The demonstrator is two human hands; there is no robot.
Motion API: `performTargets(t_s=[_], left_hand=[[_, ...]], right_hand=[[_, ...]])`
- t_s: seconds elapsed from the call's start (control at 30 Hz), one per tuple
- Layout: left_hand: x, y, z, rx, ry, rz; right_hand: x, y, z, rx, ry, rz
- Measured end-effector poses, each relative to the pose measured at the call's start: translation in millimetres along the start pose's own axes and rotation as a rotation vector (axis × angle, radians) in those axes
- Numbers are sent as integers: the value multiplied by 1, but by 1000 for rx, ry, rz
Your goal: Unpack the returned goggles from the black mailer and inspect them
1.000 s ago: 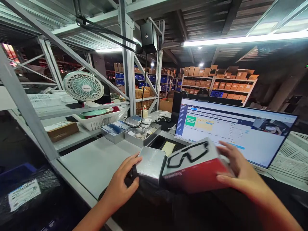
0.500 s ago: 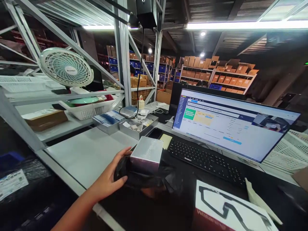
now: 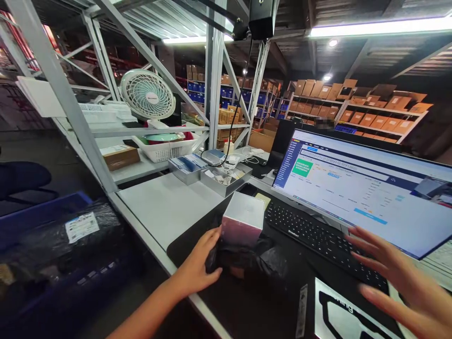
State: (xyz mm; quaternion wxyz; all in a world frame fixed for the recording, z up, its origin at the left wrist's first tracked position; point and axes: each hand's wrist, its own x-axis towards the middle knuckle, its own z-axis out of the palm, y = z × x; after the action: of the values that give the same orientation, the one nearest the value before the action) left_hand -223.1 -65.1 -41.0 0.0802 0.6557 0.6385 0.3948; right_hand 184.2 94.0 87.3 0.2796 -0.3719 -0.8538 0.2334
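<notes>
Up high, you have a long, very bright lamp [image 3: 381, 27]. Your screen [image 3: 353, 188] glows too. The box [image 3: 245, 209] is bright on top, darker in front. Low on your left it's dark. Your right hand [image 3: 402, 278] looks blurry. The edges look stretched.

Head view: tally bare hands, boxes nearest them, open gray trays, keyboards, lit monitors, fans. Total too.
Hands: 2 (left hand, right hand)
Boxes: 2 (pale-topped box, box with black outline)
Trays: 2 (left tray, right tray)
Keyboards: 1 (keyboard)
Lit monitors: 1 (monitor)
Fans: 1 (fan)
Total: 9
</notes>
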Motion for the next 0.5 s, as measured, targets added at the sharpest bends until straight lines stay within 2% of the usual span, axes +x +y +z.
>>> performTargets(t_s=[0.07,0.13,0.2,0.27,0.37,0.5], left_hand=[[-6,17,7,-11,-37,64],[-13,37,13,-14,-142,156],[-20,53,18,1,-225,230],[-25,59,21,27,-219,253],[-25,49,19,106,-157,249],[-18,22,4,305,-79,350]], right_hand=[[48,-53,20,-34,-72,-186],[90,-92,41,-136,-246,-348],[120,-112,57,-221,-502,-410],[137,-114,66,-257,-655,-388],[140,-99,62,-219,-633,-365],[118,-70,28,-105,-393,-372]])
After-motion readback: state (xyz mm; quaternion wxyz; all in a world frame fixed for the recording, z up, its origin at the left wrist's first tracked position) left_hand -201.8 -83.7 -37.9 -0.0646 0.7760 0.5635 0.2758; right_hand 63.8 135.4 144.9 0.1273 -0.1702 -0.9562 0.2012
